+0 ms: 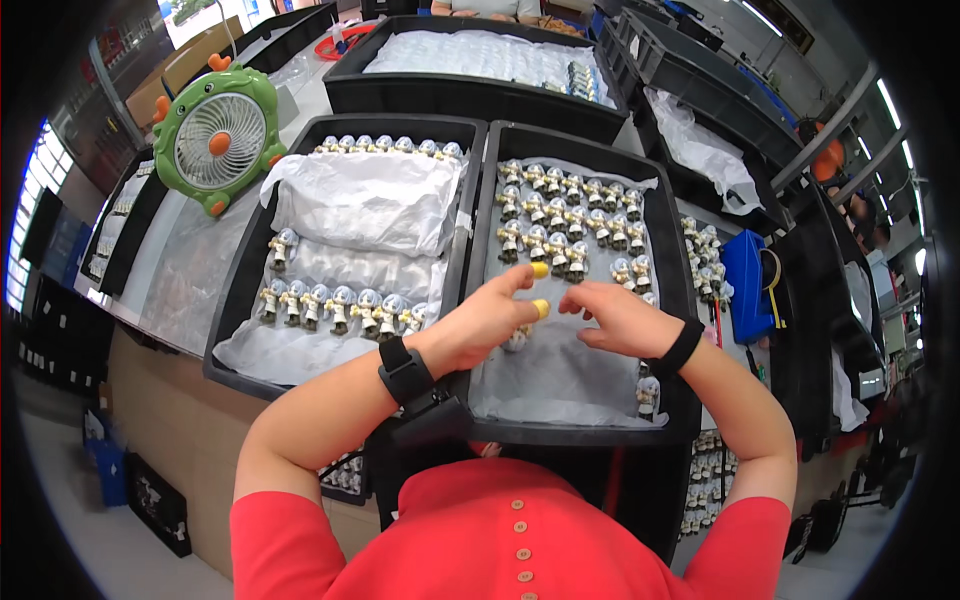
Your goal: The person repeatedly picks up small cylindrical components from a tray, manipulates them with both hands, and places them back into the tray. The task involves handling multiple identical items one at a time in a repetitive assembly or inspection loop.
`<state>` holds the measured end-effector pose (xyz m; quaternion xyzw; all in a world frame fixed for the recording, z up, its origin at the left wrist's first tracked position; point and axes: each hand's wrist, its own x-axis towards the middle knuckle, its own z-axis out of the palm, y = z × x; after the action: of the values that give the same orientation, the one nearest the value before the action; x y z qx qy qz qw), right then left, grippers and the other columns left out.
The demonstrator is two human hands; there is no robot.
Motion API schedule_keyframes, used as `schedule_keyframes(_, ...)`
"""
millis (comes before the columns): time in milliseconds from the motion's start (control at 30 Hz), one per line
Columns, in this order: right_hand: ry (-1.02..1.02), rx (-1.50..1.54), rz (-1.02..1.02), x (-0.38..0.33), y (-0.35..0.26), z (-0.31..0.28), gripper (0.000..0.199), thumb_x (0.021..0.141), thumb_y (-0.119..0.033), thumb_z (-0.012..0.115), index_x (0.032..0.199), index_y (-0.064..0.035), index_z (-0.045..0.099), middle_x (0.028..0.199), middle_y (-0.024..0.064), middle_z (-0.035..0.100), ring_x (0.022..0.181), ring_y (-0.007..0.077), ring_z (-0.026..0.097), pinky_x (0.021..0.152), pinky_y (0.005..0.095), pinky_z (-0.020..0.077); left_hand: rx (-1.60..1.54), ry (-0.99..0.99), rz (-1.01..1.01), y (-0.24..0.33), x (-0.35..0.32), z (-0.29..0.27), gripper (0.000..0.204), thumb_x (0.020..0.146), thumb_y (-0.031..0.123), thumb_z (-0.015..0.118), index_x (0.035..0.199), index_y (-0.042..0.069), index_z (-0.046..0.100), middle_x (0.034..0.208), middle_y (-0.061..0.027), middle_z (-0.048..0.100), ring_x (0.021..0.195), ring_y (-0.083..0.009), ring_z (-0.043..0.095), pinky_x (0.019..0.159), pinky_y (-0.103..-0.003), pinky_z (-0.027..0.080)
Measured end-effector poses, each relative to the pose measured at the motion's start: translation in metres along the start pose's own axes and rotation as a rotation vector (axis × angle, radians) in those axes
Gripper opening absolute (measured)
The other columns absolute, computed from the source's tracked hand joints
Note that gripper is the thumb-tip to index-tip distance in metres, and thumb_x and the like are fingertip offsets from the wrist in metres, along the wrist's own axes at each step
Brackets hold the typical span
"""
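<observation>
The left hand (487, 318) has its fingers (522, 281) partly open, with yellow caps on two fingertips. They seem to pinch a small toy figure (516, 340) just under them, but it is mostly hidden. The right hand (622, 316) has its fingers curled loosely and holds nothing I can see. Both hands hover over the right tray (681, 290), near the rows of figures (565, 215). A gentle grip keeps the rows standing. Both wrists bend inward, elbows out.

Figurine rows (570, 215) crowd tray's (680, 290) far half; near half bare.
</observation>
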<state>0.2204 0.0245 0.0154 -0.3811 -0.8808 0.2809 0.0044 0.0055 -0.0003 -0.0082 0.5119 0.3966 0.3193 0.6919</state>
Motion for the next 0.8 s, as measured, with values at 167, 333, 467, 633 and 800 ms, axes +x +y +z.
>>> schedule_keyframes(167,0.086,-0.025,-0.161,0.024,-0.002,0.033,0.053,0.070,-0.007,0.065,0.119,-0.0023,0.046,0.105,0.0197,0.052,0.099,0.0369,0.054,0.085,0.0415,0.0453,-0.155,0.013,0.153,0.005,-0.002,-0.004,0.040,0.088,0.009,0.053,0.125,-0.002,0.045,0.114,-0.0084,0.054,0.101,-0.0126,0.051,0.089,-0.026,0.040)
schedule_keyframes(333,0.118,0.034,-0.083,0.052,-0.007,0.068,0.056,0.068,-0.015,0.068,0.117,0.0008,0.046,0.100,0.0248,0.055,0.089,0.0388,0.057,0.080,0.0428,0.0471,-0.189,0.134,0.139,0.010,-0.003,-0.009,0.034,0.087,0.006,0.052,0.119,-0.001,0.051,0.109,-0.0064,0.055,0.097,-0.0118,0.051,0.085,-0.025,0.041)
schedule_keyframes(467,0.130,0.196,-0.073,0.049,-0.008,0.055,0.049,0.065,-0.012,0.065,0.109,0.0030,0.050,0.085,0.0208,0.060,0.076,0.0384,0.059,0.070,0.0417,0.0479,-0.153,0.163,0.187,0.014,-0.004,-0.005,0.034,0.086,0.007,0.053,0.119,-0.002,0.051,0.108,-0.0050,0.055,0.099,-0.0114,0.050,0.089,-0.026,0.040)
schedule_keyframes(633,0.407,0.694,0.171,0.024,-0.025,0.009,0.045,0.077,-0.019,0.072,0.110,-0.0016,0.048,0.085,0.0063,0.061,0.074,0.0090,0.059,0.064,0.0251,0.0494,-0.128,0.147,0.230,0.010,-0.004,-0.005,0.046,0.087,0.010,0.055,0.130,0.003,0.041,0.116,-0.0073,0.052,0.106,-0.0133,0.049,0.092,-0.027,0.039)
schedule_keyframes(800,0.513,1.137,0.007,0.015,-0.035,0.009,0.042,0.081,-0.006,0.068,0.117,-0.0029,0.046,0.096,0.0070,0.061,0.085,0.0113,0.062,0.074,0.0212,0.0502,-0.304,0.034,0.186,0.014,-0.008,-0.002,0.047,0.092,0.011,0.051,0.136,0.011,0.036,0.114,-0.0061,0.053,0.107,-0.0125,0.052,0.088,-0.027,0.045)
